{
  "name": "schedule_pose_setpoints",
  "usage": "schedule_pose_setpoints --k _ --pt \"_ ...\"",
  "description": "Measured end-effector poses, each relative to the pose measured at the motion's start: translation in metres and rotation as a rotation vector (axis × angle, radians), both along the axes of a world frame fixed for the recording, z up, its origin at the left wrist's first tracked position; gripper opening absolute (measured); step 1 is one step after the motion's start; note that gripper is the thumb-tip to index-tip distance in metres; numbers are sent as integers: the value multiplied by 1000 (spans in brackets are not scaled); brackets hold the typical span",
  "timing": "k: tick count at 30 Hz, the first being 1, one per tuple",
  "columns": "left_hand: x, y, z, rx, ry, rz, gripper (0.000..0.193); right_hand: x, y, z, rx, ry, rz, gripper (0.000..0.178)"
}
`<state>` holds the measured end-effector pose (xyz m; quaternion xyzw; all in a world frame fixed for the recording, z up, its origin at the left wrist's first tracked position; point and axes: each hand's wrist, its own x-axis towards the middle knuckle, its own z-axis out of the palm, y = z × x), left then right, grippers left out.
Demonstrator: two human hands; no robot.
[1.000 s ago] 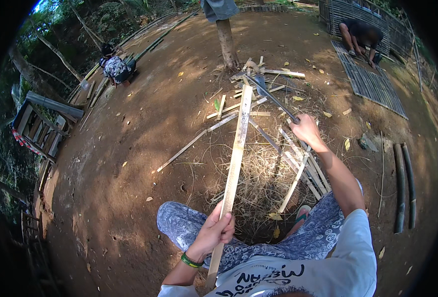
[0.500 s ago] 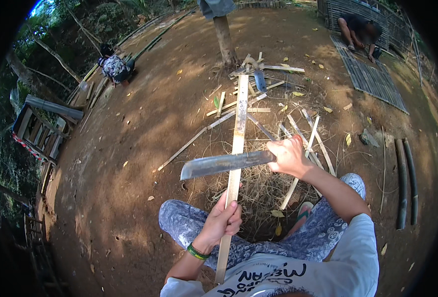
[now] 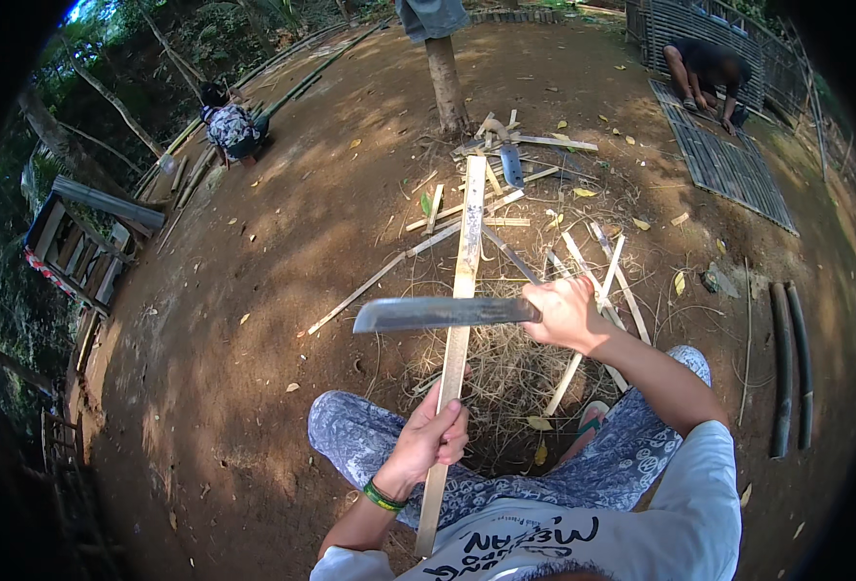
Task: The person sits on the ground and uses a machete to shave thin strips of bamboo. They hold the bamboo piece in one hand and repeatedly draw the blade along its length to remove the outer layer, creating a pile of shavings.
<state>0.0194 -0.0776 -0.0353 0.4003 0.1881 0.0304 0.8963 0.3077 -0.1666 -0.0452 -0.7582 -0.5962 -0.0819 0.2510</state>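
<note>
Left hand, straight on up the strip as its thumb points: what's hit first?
Likely the knife blade, which crosses over the pale strip ahead of the left hand; how high it sits above the strip is unclear.

Below the left hand [image 3: 430, 436] and a little to its right, I can see big, black, loosely drawn lettering [image 3: 515, 547] across the front of the person's white shirt [image 3: 651, 542], with a line of finer print beside it, too small for me to read. Below the right hand [image 3: 565, 315], the patterned trousers [image 3: 583, 489] carry small, round, emblem-like marks [image 3: 649, 472].
</note>
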Motion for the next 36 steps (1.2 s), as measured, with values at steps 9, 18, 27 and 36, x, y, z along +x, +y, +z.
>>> schedule_pose_setpoints --k 9,18,27,36 --pt "-18 -7 -10 67 29 -53 50 49 -8 26 -194 225 -260 18" --pt "-32 -20 -6 60 -29 -127 49 77 -10 18 32 189 -261 17" --pt "-41 -17 -13 73 -8 -77 51 96 -12 11 83 161 -256 13" --pt "-60 -14 -16 349 46 -79 50 151 -9 0 253 415 -549 24"
